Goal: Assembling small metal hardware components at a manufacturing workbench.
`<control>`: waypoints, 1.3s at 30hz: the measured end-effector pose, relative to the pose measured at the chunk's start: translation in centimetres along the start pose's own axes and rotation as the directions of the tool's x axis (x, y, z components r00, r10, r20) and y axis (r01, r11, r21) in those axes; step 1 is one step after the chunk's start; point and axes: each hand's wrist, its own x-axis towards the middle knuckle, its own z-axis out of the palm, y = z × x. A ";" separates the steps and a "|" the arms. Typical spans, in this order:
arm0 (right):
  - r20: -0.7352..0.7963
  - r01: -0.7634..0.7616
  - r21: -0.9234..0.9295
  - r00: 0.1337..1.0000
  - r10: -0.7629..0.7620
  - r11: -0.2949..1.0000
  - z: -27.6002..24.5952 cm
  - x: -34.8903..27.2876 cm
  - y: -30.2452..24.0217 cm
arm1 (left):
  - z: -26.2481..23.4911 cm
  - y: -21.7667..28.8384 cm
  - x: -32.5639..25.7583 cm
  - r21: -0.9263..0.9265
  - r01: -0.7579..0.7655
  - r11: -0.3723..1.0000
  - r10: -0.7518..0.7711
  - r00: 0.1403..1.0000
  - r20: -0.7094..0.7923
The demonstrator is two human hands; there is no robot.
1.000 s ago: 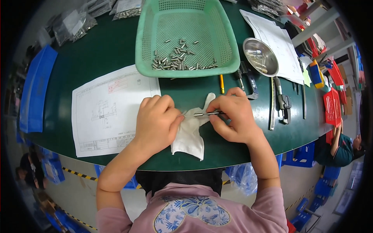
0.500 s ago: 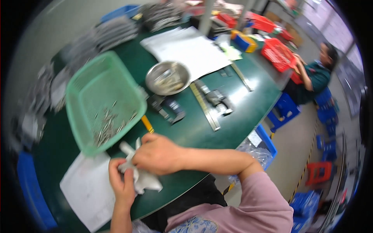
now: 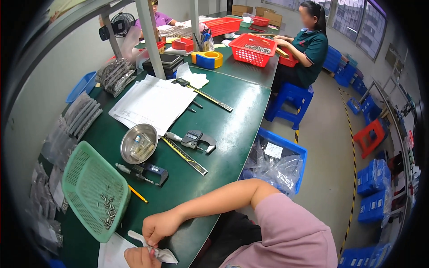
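Note:
At the table's near edge, both my hands are closed on a crumpled white cloth point(image 3: 167, 256). My right hand point(image 3: 161, 226) pinches it from above, fingertips pointing down. Below, my left hand point(image 3: 141, 258) grips it, partly cut off by the lower edge of the picture. Loose ends of the cloth stick out on either side of the fingers. Whether anything lies inside the cloth is hidden. Just beyond my hands a green plastic basket point(image 3: 73, 178) holds many small metal pins point(image 3: 108, 210). A white sheet point(image 3: 111, 252) lies partly beneath the basket, beside my left hand.
Beyond the basket are a yellow pencil point(image 3: 138, 194), two micrometers point(image 3: 156, 173) point(image 3: 193, 139), a steel bowl point(image 3: 126, 154) of small tubes, calipers point(image 3: 210, 99) and papers point(image 3: 147, 100). A blue crate point(image 3: 304, 156) stands right of the table. A co-worker point(image 3: 313, 47) sits farther off.
My view has tilted up, so the table and hands appear lower and more of the room shows. Both hands still hold the white cloth, now with their fingertips close together.

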 end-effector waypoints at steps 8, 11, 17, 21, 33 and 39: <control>-0.010 0.336 -0.730 0.865 -0.501 0.595 -1.2 -0.8 -1.2 | 0.5 -0.2 0.1 -0.371 0.527 0.764 -0.480 0.850 0.217; 0.000 0.079 -0.351 0.996 -0.085 0.933 -1.2 -0.6 -1.7 | 0.7 -0.9 -0.2 -0.035 -0.045 0.998 0.046 0.998 0.046; -0.050 0.288 -0.756 0.870 -0.491 0.588 -0.7 -0.3 -2.0 | 0.3 -0.4 -0.9 -0.320 0.454 0.831 -0.424 0.891 0.161; -0.031 0.173 -0.660 0.966 -0.256 0.731 -0.4 -0.9 -2.1 | 0.2 -1.0 -1.3 -0.261 0.305 0.916 -0.278 0.951 0.136; -0.055 0.284 -0.704 0.892 -0.449 0.651 -0.8 -0.4 -1.8 | 0.7 0.0 -0.7 -0.447 0.612 0.652 -0.671 0.741 0.035; -0.018 0.298 -0.817 0.843 -0.538 0.494 -1.0 -0.8 -2.5 | 0.9 0.1 0.2 -0.262 0.495 0.828 -0.485 0.868 0.105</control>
